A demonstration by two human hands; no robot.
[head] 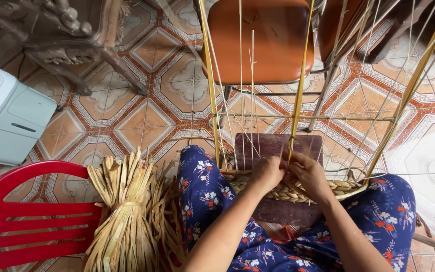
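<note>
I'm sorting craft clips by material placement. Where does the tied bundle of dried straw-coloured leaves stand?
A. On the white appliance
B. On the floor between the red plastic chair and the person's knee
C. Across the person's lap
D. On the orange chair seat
B: the tied bundle of dried leaves stands on the tiled floor, between the red plastic chair and the person's knee.

A home: patterned floor tiles (142, 108), carved wooden furniture (66, 35), red plastic chair (31, 216).

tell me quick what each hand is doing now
Left hand: closed, pinching the braided straw-coloured woven rim.
Right hand: closed on the same rim, by a yellow upright stake.
</note>
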